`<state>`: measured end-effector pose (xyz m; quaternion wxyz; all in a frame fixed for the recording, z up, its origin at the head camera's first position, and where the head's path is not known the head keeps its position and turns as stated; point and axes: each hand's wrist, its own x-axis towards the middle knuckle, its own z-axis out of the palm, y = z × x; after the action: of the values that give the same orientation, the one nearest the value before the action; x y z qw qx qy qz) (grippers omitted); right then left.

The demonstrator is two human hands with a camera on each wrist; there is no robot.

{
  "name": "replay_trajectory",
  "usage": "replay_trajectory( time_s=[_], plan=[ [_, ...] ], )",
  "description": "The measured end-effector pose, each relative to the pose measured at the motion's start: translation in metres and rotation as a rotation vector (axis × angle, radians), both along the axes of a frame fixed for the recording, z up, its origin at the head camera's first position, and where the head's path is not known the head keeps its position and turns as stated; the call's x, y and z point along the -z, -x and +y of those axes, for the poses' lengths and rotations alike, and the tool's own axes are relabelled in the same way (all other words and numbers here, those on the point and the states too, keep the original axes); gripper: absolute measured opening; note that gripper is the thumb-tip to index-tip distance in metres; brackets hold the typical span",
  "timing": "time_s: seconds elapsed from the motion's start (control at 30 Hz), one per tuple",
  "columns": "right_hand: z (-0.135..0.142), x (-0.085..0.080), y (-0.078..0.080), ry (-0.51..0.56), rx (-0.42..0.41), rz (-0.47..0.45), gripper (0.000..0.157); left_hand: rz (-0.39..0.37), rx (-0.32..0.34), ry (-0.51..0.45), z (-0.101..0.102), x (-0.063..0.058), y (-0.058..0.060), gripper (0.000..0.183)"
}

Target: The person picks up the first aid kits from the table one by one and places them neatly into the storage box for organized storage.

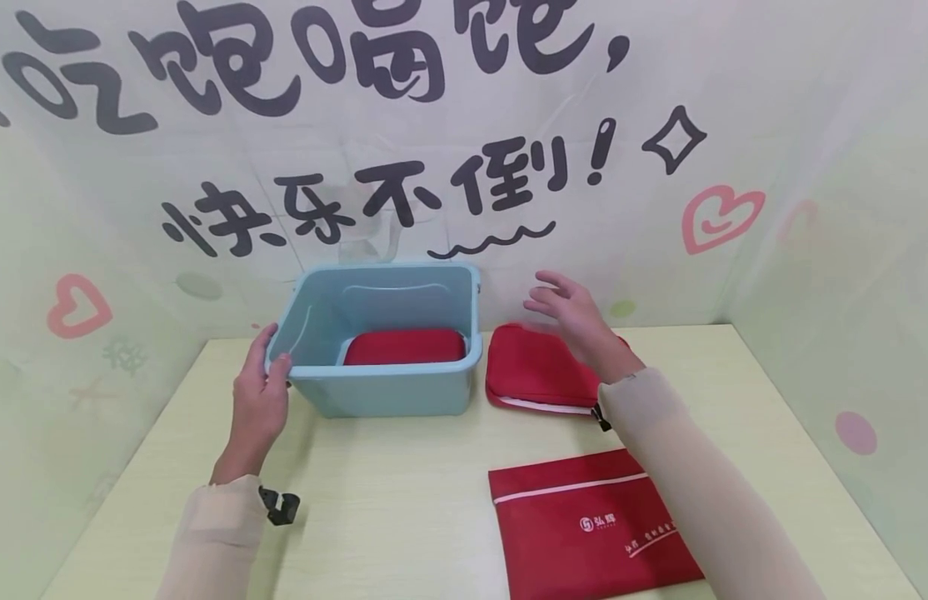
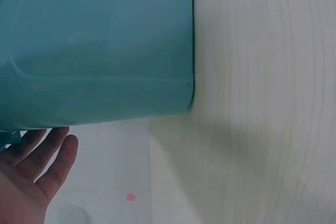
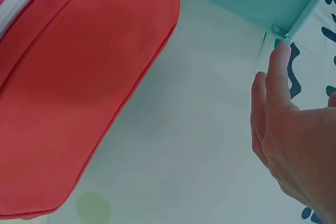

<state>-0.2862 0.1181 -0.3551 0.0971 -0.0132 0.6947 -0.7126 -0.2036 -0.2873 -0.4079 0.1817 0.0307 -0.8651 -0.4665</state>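
Observation:
A light-blue plastic bin (image 1: 392, 392) stands toward the back of the table. My left hand (image 1: 260, 404) grips its left front rim, thumb over the edge and fingers along the outside, as the left wrist view also shows beside the bin's wall (image 2: 105, 51). Inside the bin lies a red case (image 1: 404, 347). Over a red zippered pouch (image 1: 535, 367) to the right of the bin, my right hand (image 1: 572, 312) is raised with fingers spread and nothing in it. The right wrist view shows this hand (image 3: 294, 140) apart from the pouch (image 3: 94, 77).
A flat red document bag (image 1: 576, 533) with white lettering and a white zip lies nearer the front right, partly under my right forearm. Behind the bin rises a white printed wall sheet (image 1: 404, 125), which also closes both sides of the pale wooden table (image 1: 389, 500).

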Motion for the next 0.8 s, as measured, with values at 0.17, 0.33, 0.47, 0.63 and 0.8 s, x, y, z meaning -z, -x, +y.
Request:
replay_trajectory(
  time_s=[0.17, 0.33, 0.47, 0.63, 0.8],
  plan=[
    [0.013, 0.010, -0.001, -0.016, 0.005, -0.019, 0.064, 0.006, 0.002, -0.003, 0.000, 0.001, 0.000, 0.049],
    [0.026, 0.018, -0.002, -0.017, 0.014, -0.034, 0.066, 0.005, 0.003, -0.004, 0.001, -0.001, -0.001, 0.049],
    [0.033, 0.022, -0.002, -0.012, 0.024, -0.050, 0.066, 0.000, 0.002, -0.002, 0.000, -0.001, -0.001, 0.049],
    [0.041, 0.027, -0.003, -0.033, 0.039, -0.071, 0.066, -0.003, 0.004, -0.001, 0.000, 0.000, -0.002, 0.050],
    [0.051, 0.033, -0.004, -0.040, 0.046, -0.081, 0.064, -0.006, 0.006, -0.002, 0.000, 0.000, -0.001, 0.050]
  ],
)
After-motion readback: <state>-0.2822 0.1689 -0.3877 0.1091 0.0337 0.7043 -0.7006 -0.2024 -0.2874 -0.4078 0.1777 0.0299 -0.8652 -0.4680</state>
